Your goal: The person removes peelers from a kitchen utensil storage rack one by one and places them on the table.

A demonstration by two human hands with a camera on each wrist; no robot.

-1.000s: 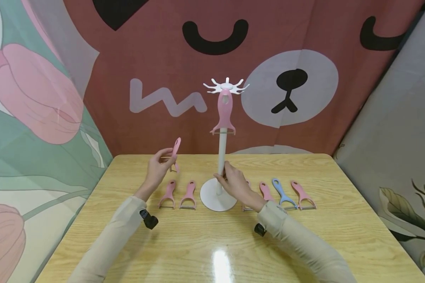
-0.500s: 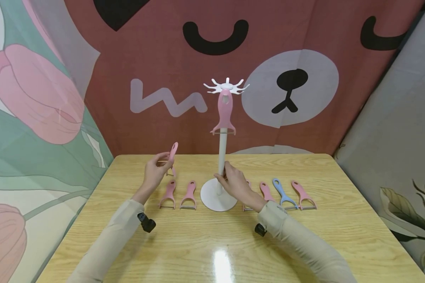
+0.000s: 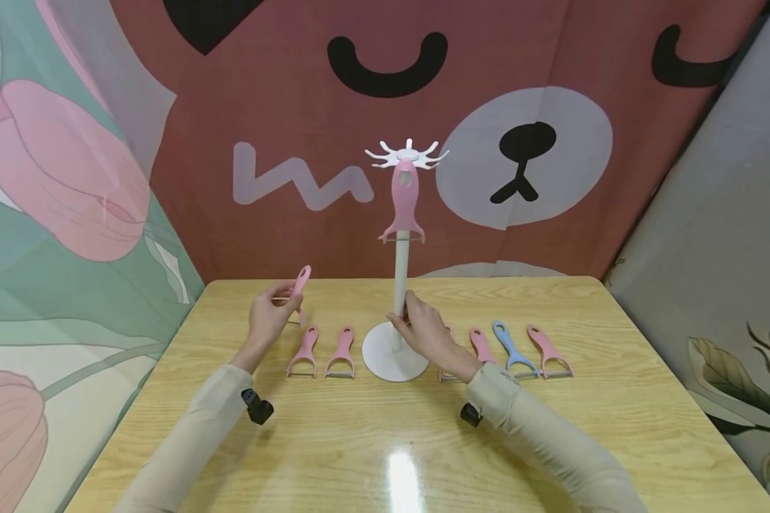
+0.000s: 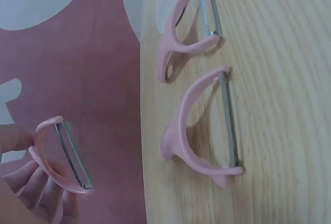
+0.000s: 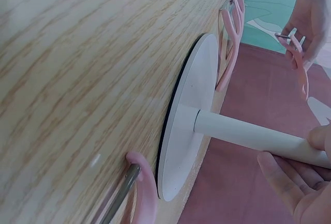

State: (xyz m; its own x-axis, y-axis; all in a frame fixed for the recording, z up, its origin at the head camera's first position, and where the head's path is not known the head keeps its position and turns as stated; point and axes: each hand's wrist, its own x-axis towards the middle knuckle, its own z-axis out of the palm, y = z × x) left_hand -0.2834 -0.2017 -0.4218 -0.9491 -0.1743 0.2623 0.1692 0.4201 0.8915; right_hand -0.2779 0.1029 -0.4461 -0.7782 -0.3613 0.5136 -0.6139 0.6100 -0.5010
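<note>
My left hand (image 3: 269, 318) pinches a pink peeler (image 4: 49, 169) by its handle, raised above the table behind the two pink peelers on the left. In the left wrist view its blade hangs clear of the tabletop. My right hand (image 3: 425, 329) grips the white post (image 3: 401, 267) of an upright stand, low down above its round base (image 5: 189, 136). White hooks (image 3: 408, 154) fan out at the stand's top. Another pink peeler (image 3: 405, 199) hangs there, blade down, in front of the post.
Left of the base lie two pink peelers (image 3: 304, 350) (image 3: 341, 352). To its right lie pink peelers (image 3: 550, 352) and a blue peeler (image 3: 515, 350), partly hidden by my right forearm. A printed cloth (image 3: 263, 235) hangs behind the wooden table (image 3: 334, 442).
My left hand, with the pink peeler, has moved left and downward, toward the two peelers on the left. My right hand stays on the post, and the stand has not moved.
</note>
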